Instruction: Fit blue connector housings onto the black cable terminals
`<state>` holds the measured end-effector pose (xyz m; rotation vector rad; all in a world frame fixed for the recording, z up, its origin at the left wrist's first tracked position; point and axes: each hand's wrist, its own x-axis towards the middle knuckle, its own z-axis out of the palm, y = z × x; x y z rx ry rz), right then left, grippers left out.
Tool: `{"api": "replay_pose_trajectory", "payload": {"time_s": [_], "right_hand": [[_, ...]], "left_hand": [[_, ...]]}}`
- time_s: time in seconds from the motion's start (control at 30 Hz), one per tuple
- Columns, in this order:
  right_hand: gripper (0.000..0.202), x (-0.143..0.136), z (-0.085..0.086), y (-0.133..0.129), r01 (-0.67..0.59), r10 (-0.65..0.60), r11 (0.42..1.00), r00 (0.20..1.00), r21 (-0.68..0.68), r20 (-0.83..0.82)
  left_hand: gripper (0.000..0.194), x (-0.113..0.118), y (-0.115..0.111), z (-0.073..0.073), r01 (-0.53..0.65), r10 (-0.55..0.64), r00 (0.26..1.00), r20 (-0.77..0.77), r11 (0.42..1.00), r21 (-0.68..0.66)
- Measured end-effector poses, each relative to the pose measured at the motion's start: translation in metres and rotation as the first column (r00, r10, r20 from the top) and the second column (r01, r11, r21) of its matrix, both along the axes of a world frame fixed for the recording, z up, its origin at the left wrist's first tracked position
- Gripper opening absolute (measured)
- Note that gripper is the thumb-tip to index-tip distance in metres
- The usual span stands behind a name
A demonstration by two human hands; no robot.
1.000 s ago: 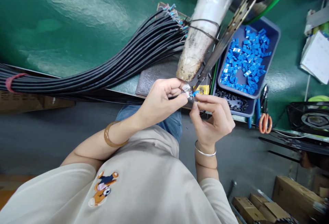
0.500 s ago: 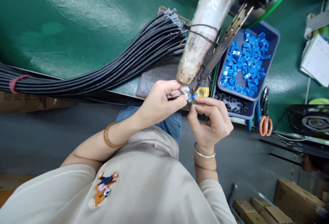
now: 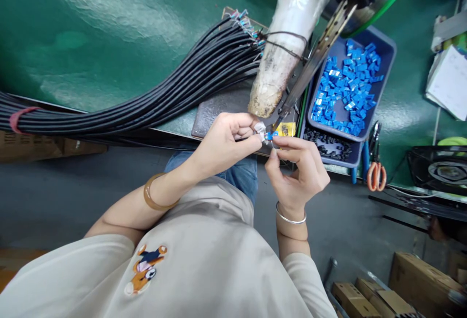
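My left hand [image 3: 233, 138] is closed, its thumb and fingers pinched together with white wrapping [image 3: 260, 128] at the fingertips. Just beyond them a small blue connector [image 3: 270, 136] points toward my right hand [image 3: 299, 165]. The black cable in the left grip is mostly hidden now. Between my right thumb and index finger is a thin silvery wire [image 3: 272, 145], whose upper end lies by the connector. The right index fingertip is close to the connector; whether it touches I cannot tell. A metal bracket [image 3: 310, 72] slants down to a tip just above the connector.
A wrapped white duct [image 3: 288, 31] hangs above the hands. Black cables [image 3: 175, 82] lie bundled at left. On the right are a bin [image 3: 388, 60] of blue connectors, a lower bin of small black parts [image 3: 330, 144], orange-handled scissors [image 3: 376, 176] and a fan [image 3: 447, 172].
My left fingers have shifted slightly left, and more of the blue connector shows between the hands. The cable seen in the left grip is now mostly covered. My right hand has barely moved.
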<state>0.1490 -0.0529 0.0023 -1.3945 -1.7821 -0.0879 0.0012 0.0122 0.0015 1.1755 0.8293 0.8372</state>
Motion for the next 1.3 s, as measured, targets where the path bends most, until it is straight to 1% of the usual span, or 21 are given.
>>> {"api": "replay_pose_trajectory", "payload": {"time_s": [0.1, 0.17, 0.4, 0.5, 0.67, 0.8, 0.9, 1.03, 1.13, 1.23, 1.3], "right_hand": [[0.019, -0.0004, 0.0012, -0.0003, 0.018, -0.018, 1.0, 1.0, 0.012, -0.019], [0.02, -0.0006, 0.0022, -0.0001, 0.019, -0.019, 1.0, 1.0, 0.012, -0.025], [0.019, -0.0012, 0.0039, 0.0012, 0.02, -0.02, 1.0, 1.0, 0.002, -0.018], [0.019, -0.0014, 0.0038, 0.002, 0.027, -0.027, 1.0, 0.999, 0.0, -0.025], [0.018, -0.0017, 0.0042, 0.0029, 0.035, -0.034, 0.999, 0.998, 0.006, -0.047], [0.02, -0.0023, 0.0059, 0.0025, 0.043, -0.042, 0.999, 0.999, 0.008, -0.022], [0.019, -0.0031, 0.007, 0.0011, 0.046, -0.046, 0.999, 0.999, 0.022, 0.009], [0.02, -0.0035, 0.0059, -0.0016, 0.026, -0.028, 0.999, 0.998, 0.032, 0.063], [0.021, -0.0029, 0.004, -0.0028, 0.009, -0.011, 1.0, 0.997, 0.028, 0.071], [0.021, -0.002, 0.003, -0.002, 0.023, -0.025, 0.999, 0.998, 0.029, 0.065], [0.02, -0.0016, 0.0031, -0.0006, 0.037, -0.039, 0.999, 0.997, 0.026, 0.064]], "left_hand": [[0.011, 0.0008, -0.0017, -0.0003, 0.024, -0.024, 0.999, 0.029, 1.0, -0.012], [0.013, 0.0016, -0.0027, -0.0002, 0.029, -0.029, 0.999, 0.033, 1.0, 0.004], [0.012, 0.0024, -0.0027, 0.0006, -0.012, 0.015, 1.0, -0.022, 0.99, 0.143], [0.013, 0.0024, -0.0023, -0.0001, -0.021, 0.028, 0.999, -0.038, 0.984, 0.176], [0.007, 0.0021, -0.0032, -0.0029, -0.044, 0.058, 0.997, -0.052, 0.969, 0.243], [0.006, 0.0016, -0.0037, -0.0029, -0.049, 0.077, 0.993, -0.089, 0.958, 0.281], [0.006, 0.0016, -0.0033, -0.0007, -0.048, 0.071, 0.994, -0.078, 0.962, 0.269], [0.012, 0.0017, -0.0022, 0.0018, 0.001, 0.009, 0.999, -0.051, 0.981, 0.196], [0.016, 0.0015, -0.0022, 0.0017, 0.029, -0.02, 0.998, -0.053, 0.986, 0.167], [0.019, 0.0021, -0.0029, 0.0004, 0.024, -0.015, 0.998, -0.056, 0.986, 0.167], [0.02, 0.0029, -0.0035, -0.0003, 0.005, 0.009, 0.997, -0.072, 0.981, 0.192]]}}
